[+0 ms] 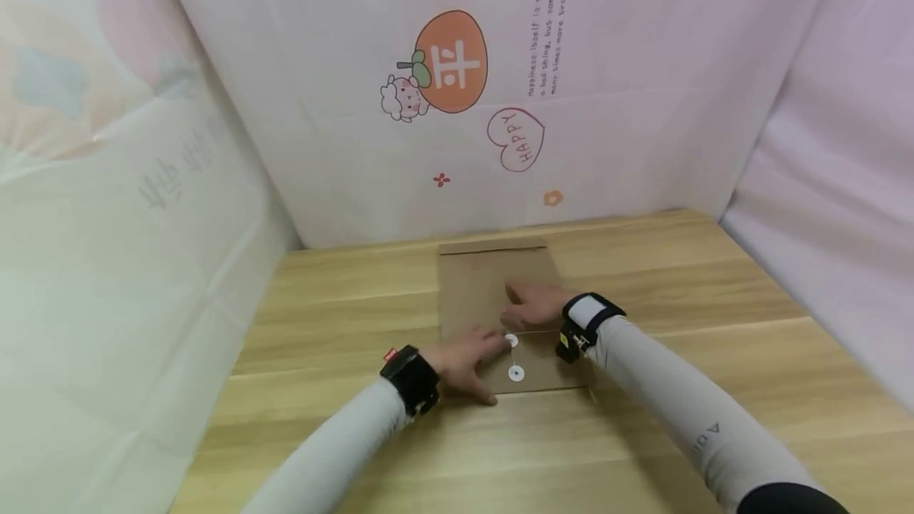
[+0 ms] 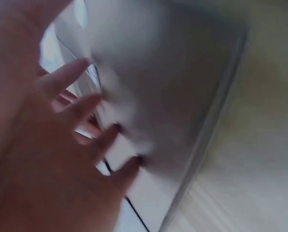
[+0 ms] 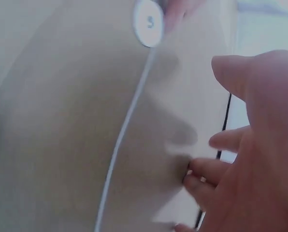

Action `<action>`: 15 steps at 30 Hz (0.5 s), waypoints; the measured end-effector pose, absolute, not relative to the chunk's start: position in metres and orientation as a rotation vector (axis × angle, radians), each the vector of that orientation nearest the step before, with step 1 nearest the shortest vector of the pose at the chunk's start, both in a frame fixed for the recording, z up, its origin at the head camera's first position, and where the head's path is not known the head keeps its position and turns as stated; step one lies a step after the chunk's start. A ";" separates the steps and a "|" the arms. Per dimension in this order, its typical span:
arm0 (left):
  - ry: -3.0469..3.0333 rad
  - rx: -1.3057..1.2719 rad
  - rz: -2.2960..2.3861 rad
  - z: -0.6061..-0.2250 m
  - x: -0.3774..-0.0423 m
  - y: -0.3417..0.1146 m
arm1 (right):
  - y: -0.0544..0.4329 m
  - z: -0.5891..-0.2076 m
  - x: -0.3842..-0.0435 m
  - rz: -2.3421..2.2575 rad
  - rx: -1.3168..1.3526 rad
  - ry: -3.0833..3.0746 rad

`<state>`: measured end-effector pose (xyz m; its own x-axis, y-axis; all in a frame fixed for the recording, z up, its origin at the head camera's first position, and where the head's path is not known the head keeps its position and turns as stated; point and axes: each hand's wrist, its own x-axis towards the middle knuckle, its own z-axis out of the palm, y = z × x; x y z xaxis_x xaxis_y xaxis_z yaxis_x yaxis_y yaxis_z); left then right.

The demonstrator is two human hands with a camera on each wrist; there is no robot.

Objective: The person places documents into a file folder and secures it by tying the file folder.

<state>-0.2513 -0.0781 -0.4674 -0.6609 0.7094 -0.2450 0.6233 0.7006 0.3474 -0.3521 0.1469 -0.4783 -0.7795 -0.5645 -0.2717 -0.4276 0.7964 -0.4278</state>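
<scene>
A brown kraft string-tie envelope (image 1: 471, 284) lies flat on the table, with an upper white button (image 1: 511, 340) and a lower white button (image 1: 516, 373). My left hand (image 1: 467, 359) rests on its left side, fingers spread, fingertips touching the paper by the upper button. Over the middle of the envelope is my right hand (image 1: 539, 304), its fingers loosely bent and fingertips at the paper. A thin white string (image 3: 117, 145) runs from a button (image 3: 149, 23) across the paper, apart from the right fingers. In the head view its far end is hidden by the right wrist.
The wood-grain table (image 1: 343, 308) extends around the envelope on both sides. A printed white cloth (image 1: 343, 141) hangs behind the table's back edge, with more cloth (image 1: 821, 173) along the right and left sides. Both wrists wear strapped black devices.
</scene>
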 end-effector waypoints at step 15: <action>2.587 1.036 0.361 -0.476 -0.278 -0.067 | 0.167 -0.477 -0.306 -0.433 -1.006 2.724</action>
